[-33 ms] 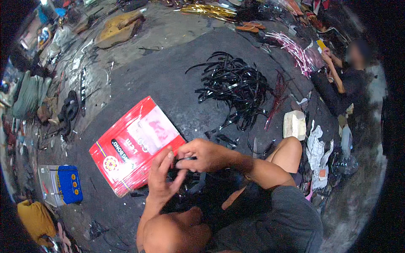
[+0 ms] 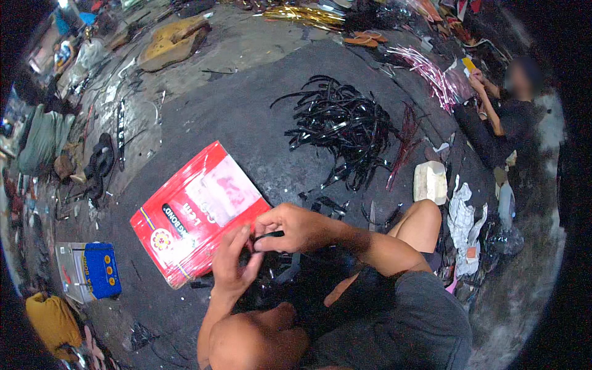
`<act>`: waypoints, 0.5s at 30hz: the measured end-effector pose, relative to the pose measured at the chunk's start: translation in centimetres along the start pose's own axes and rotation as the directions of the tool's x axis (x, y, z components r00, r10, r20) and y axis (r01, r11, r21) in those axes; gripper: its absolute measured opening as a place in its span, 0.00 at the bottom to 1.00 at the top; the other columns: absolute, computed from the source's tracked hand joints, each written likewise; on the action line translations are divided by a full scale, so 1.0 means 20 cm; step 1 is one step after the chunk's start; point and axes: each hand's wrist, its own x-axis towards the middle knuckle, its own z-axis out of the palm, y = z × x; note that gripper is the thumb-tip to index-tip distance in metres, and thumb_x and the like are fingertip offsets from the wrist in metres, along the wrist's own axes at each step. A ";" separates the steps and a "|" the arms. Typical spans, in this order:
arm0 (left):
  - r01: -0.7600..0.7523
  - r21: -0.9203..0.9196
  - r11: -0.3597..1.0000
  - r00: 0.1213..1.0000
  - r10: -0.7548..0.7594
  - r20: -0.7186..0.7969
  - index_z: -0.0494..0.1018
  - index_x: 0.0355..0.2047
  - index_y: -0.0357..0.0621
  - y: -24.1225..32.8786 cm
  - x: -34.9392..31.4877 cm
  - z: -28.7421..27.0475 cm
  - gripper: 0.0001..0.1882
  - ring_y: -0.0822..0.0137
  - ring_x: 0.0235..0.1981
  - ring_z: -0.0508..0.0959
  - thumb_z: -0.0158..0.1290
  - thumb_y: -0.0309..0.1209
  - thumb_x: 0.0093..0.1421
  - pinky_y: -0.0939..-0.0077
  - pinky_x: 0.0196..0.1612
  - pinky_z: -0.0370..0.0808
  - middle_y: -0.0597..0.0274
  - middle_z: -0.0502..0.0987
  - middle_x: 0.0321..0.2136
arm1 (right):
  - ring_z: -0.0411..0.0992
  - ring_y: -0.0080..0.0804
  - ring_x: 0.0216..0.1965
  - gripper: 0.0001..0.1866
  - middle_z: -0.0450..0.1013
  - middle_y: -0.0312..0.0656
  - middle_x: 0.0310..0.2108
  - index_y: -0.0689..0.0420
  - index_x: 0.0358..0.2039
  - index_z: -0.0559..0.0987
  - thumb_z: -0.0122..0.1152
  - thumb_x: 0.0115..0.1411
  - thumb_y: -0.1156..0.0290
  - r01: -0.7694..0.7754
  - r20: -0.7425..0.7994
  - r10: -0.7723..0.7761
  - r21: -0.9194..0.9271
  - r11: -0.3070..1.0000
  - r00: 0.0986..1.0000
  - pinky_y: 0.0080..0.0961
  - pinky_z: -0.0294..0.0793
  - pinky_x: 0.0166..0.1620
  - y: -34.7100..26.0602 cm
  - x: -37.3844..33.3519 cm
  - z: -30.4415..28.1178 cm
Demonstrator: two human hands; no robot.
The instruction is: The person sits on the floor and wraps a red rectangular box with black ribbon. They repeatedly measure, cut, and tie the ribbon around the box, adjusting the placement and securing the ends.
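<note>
My right hand (image 2: 288,227) pinches a short, narrow black strip (image 2: 270,234) between thumb and fingers, and its loose end sticks out. My left hand (image 2: 233,262) meets it fingertip to fingertip, its fingers bent around the strip's other end, which is mostly hidden. Just beyond both hands stands a red rectangular tin (image 2: 179,216) with a white panel and a flower emblem. More dark strips lie below my hands, partly hidden in shadow. Further out is a large tangled heap of shiny black strips (image 2: 342,129).
A pale block (image 2: 430,183) and crumpled whitish sheet (image 2: 465,222) lie right of my knee. A blue-and-grey tin (image 2: 89,271) stands at left. Pink-white strips (image 2: 431,77) lie near a seated person (image 2: 502,117) holding something yellow. Sandals (image 2: 365,39) and a brown slab (image 2: 176,42) lie farther off.
Both hands have shifted slightly left, closer over the tin's edge. The black strip's loose end now shows more clearly beside my right fingers.
</note>
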 end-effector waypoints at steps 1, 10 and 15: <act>0.033 0.013 0.999 0.999 -0.032 -0.018 0.75 0.50 0.41 -0.02 -0.06 -0.04 0.27 0.52 0.35 0.82 0.65 0.18 0.46 0.64 0.37 0.79 0.47 0.80 0.39 | 0.72 0.21 0.27 0.09 0.74 0.35 0.24 0.59 0.33 0.77 0.68 0.58 0.70 0.035 0.013 -0.036 0.065 0.997 0.999 0.26 0.71 0.31 0.01 0.02 0.01; 0.692 0.020 0.721 0.716 -0.684 -0.138 0.81 0.37 0.34 -0.22 -0.30 -0.84 0.08 0.74 0.27 0.78 0.56 0.26 0.63 0.78 0.33 0.74 0.63 0.80 0.25 | 0.73 0.21 0.36 0.13 0.75 0.36 0.32 0.59 0.37 0.77 0.71 0.54 0.72 0.022 0.030 -0.015 -0.217 0.976 0.999 0.20 0.72 0.43 0.12 0.17 -0.21; 0.881 -0.002 0.473 0.470 -0.876 -0.109 0.78 0.36 0.34 -0.41 -0.45 -1.25 0.06 0.76 0.26 0.78 0.55 0.24 0.61 0.80 0.30 0.75 0.64 0.80 0.24 | 0.72 0.16 0.22 0.09 0.78 0.33 0.26 0.60 0.35 0.80 0.64 0.65 0.67 -0.220 0.036 0.220 0.018 0.975 0.975 0.17 0.74 0.29 0.11 0.38 -0.25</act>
